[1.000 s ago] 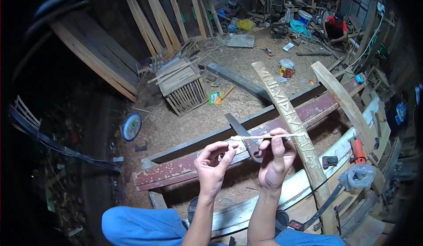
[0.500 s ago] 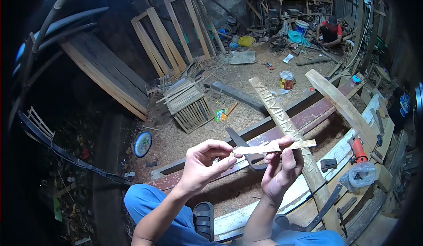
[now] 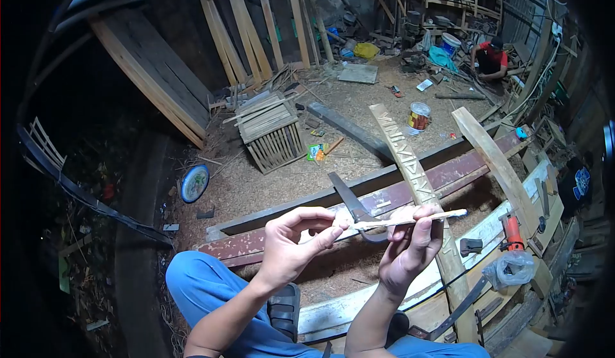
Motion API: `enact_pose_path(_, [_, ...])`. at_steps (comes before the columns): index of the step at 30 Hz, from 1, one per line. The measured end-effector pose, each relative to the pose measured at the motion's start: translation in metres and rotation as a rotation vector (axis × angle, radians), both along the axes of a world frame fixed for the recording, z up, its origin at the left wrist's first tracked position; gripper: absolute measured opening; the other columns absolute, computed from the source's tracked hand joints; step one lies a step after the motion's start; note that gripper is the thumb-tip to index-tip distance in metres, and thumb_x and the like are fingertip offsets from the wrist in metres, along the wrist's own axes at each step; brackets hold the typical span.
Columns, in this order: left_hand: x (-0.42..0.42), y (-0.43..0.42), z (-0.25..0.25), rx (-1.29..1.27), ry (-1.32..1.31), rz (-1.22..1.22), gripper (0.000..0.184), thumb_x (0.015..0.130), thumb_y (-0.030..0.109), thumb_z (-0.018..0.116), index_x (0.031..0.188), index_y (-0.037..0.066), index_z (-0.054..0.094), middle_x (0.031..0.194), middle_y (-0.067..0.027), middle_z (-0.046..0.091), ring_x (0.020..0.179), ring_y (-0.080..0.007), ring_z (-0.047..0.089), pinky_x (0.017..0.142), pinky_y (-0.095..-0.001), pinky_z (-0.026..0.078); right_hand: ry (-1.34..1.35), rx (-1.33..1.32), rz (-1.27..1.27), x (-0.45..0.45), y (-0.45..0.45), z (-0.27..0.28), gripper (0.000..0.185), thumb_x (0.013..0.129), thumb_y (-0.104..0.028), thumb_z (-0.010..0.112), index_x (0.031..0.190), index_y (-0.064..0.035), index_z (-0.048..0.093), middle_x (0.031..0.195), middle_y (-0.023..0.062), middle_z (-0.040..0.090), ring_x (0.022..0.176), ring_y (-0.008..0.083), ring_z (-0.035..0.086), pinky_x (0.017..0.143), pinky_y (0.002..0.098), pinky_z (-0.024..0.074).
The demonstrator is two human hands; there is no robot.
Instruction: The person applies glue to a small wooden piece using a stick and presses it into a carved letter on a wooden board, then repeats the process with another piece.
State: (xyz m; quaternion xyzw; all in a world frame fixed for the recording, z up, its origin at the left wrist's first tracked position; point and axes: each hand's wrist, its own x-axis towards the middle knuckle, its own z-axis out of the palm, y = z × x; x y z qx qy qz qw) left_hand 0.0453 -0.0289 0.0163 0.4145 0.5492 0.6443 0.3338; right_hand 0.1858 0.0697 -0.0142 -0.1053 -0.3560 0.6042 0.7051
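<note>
A thin pale wooden strip (image 3: pixel 448 214) is held nearly level in front of me, its edge turned toward the camera. My right hand (image 3: pixel 411 249) grips it between thumb and fingers near its middle. The thumb and forefinger of my left hand (image 3: pixel 298 242) pinch a small whitish bit at the strip's left end; what that bit is, I cannot make out. Behind the strip lies a handsaw (image 3: pixel 349 198) on the dark red beam (image 3: pixel 448 173). A long carved board (image 3: pixel 403 156) runs away from me behind my right hand.
At the right are a red power tool (image 3: pixel 512 233), a plastic bag (image 3: pixel 510 269) and a curved plank (image 3: pixel 496 159). Farther off stand a slatted crate (image 3: pixel 275 140) and a paint can (image 3: pixel 419 118). Another person (image 3: pixel 491 60) crouches at the back right.
The strip has turned from its broad face toward its edge since half a second ago. Both hands keep hold of it. The camera view has shifted slightly.
</note>
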Motion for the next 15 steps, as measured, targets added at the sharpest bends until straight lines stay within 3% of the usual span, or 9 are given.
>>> enact_pose_path(9, [-0.004, -0.013, 0.002, -0.026, -0.088, -0.039, 0.025, 0.089, -0.005, 0.076, 0.113, -0.007, 0.068, 0.104, -0.0165, 0.075, 0.091, -0.0187, 0.074, 0.074, -0.0317, 0.063, -0.018, -0.029, -0.067, -0.021, -0.012, 0.001, 0.023, 0.102, -0.025, 0.067, 0.099, -0.0045, 0.057, 0.072, 0.0028, 0.054, 0.054, 0.0075, 0.045, 0.05, 0.0219, 0.0343])
enact_pose_path(11, [-0.004, -0.014, 0.0, -0.017, 0.029, -0.038, 0.026, 0.089, -0.007, 0.076, 0.113, -0.006, 0.068, 0.107, -0.0171, 0.074, 0.095, -0.0214, 0.075, 0.078, -0.0323, 0.064, -0.006, -0.038, -0.073, -0.022, -0.013, 0.001, 0.026, 0.102, -0.028, 0.068, 0.098, -0.0042, 0.057, 0.071, 0.0026, 0.053, 0.054, 0.0076, 0.045, 0.05, 0.0215, 0.0337])
enact_pose_path(15, [-0.003, -0.017, 0.003, -0.005, -0.013, -0.027, 0.026, 0.088, 0.003, 0.081, 0.112, -0.004, 0.073, 0.106, -0.012, 0.076, 0.097, -0.0155, 0.074, 0.088, -0.0283, 0.06, 0.017, 0.016, -0.048, -0.02, -0.011, 0.001, 0.029, 0.102, -0.03, 0.068, 0.1, -0.0033, 0.055, 0.07, 0.0029, 0.052, 0.054, 0.0086, 0.045, 0.05, 0.022, 0.0345])
